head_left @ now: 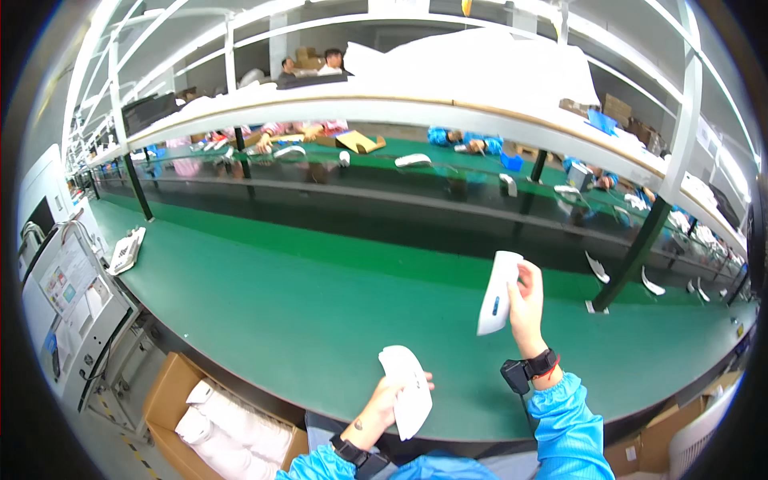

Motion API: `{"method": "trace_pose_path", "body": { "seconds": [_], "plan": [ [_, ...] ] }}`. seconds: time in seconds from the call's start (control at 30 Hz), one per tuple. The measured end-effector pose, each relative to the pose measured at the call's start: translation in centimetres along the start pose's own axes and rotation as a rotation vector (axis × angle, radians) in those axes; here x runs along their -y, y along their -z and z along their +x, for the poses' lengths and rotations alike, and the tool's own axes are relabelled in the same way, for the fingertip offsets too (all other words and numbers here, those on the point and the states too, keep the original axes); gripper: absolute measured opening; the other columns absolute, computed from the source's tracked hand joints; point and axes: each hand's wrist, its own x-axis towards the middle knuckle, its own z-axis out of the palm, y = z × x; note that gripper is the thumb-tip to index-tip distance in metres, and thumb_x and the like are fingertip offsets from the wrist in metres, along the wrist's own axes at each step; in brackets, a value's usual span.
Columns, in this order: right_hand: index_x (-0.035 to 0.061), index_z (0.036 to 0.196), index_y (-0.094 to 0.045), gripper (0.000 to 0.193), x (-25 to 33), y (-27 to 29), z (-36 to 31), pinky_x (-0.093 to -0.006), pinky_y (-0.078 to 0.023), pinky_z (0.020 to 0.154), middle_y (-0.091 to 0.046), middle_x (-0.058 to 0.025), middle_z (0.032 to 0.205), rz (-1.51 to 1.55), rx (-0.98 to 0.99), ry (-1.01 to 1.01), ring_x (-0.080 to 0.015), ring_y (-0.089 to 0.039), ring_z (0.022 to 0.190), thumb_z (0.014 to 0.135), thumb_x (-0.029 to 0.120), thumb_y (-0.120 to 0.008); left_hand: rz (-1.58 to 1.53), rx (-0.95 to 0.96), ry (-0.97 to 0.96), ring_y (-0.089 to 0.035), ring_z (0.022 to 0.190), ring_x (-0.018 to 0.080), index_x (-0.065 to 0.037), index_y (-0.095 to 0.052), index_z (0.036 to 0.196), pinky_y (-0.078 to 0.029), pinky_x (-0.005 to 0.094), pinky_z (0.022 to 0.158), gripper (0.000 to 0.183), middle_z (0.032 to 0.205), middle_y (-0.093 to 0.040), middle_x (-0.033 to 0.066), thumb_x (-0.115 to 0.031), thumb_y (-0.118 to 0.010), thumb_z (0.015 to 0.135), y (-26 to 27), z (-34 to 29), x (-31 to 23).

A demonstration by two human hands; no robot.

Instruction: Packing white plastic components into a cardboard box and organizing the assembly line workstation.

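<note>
My left hand holds a white curved plastic cover low over the near edge of the green workbench. Its fingers are wrapped behind the cover, and small dark marks show on the face. Farther forward and to the right, my right hand grips a second white curved cover by its right edge. That one is held tilted, with a dark blue oblong slot or window in its lower half. The two covers are apart. Both wrists wear black bands below the hands.
An open cardboard box with white wrapped pieces stands below the bench at left. White parts lie on the bench's far left. A dark post rises at right beside a dark conveyor carrying white covers. Co-workers' blue sleeves show beyond.
</note>
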Motion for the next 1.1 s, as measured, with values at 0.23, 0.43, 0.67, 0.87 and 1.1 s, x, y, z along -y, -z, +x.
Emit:
{"method": "trace_pose_path", "body": {
  "seconds": [0.23, 0.43, 0.67, 0.87, 1.1],
  "plan": [
    [-0.0068, 0.12, -0.053, 0.035, -1.8, -4.9, -7.9, -0.0278, -0.049, 0.083, -0.063, -0.0116, 0.109, 0.321, 0.365, -0.842, -0.0157, -0.06, 0.096, 0.092, 0.015, -0.057, 0.05, 0.064, -0.039, -0.063, 0.099, 0.0258, 0.005, -0.047, 0.122, -0.054, 0.0364, 0.083, 0.043, 0.112, -0.061, 0.0159, -0.016, -0.061, 0.087, -0.7, 0.3, 0.3],
    [-0.0065, 0.122, -0.051, 0.033, -3.1, -7.4, -11.5, -0.0281, -0.049, 0.084, -0.062, -0.0128, 0.108, 0.178, 0.333, -0.864, -0.0169, -0.059, 0.096, 0.095, 0.013, -0.049, 0.111, 0.045, -0.157, -0.062, 0.096, 0.0198, 0.002, -0.046, 0.122, -0.052, 0.0336, 0.083, 0.048, 0.106, -0.06, 0.0098, -0.021, -0.066, 0.085, -0.1, -0.6, 0.9],
    [-0.0044, 0.125, -0.049, 0.035, -0.9, -6.9, -12.6, -0.0273, -0.046, 0.084, -0.062, -0.0128, 0.109, -0.04, 0.423, -0.8, -0.0164, -0.058, 0.096, 0.095, 0.014, -0.048, 0.143, 0.03, -0.166, -0.062, 0.094, 0.0179, 0.001, -0.047, 0.12, -0.052, 0.0325, 0.081, 0.045, 0.104, -0.06, 0.0086, -0.017, -0.067, 0.085, -0.5, -1.1, 0.4],
    [-0.0062, 0.128, -0.043, 0.038, -0.7, -6.7, -13.1, -0.0299, -0.045, 0.09, -0.059, -0.0141, 0.114, 0.09, 0.385, -0.865, -0.0182, -0.056, 0.104, 0.095, 0.013, -0.045, 0.249, 0.096, -0.14, -0.062, 0.091, 0.017, 0.0, -0.051, 0.118, -0.052, 0.0315, 0.079, 0.046, 0.102, -0.061, 0.0076, -0.02, -0.071, 0.081, -1.0, -1.3, -0.2],
    [-0.0051, 0.116, -0.055, 0.033, -3.4, -2.4, -11.1, -0.0363, -0.048, 0.09, -0.063, -0.0157, 0.11, 0.433, 0.522, -1.147, -0.0247, -0.062, 0.098, 0.092, 0.017, -0.048, 0.21, 0.263, -0.003, -0.061, 0.091, 0.0173, 0.001, -0.056, 0.115, -0.051, 0.0307, 0.078, 0.048, 0.101, -0.063, 0.0084, -0.024, -0.073, 0.078, -1.0, -0.9, -0.7]
  ]
}}
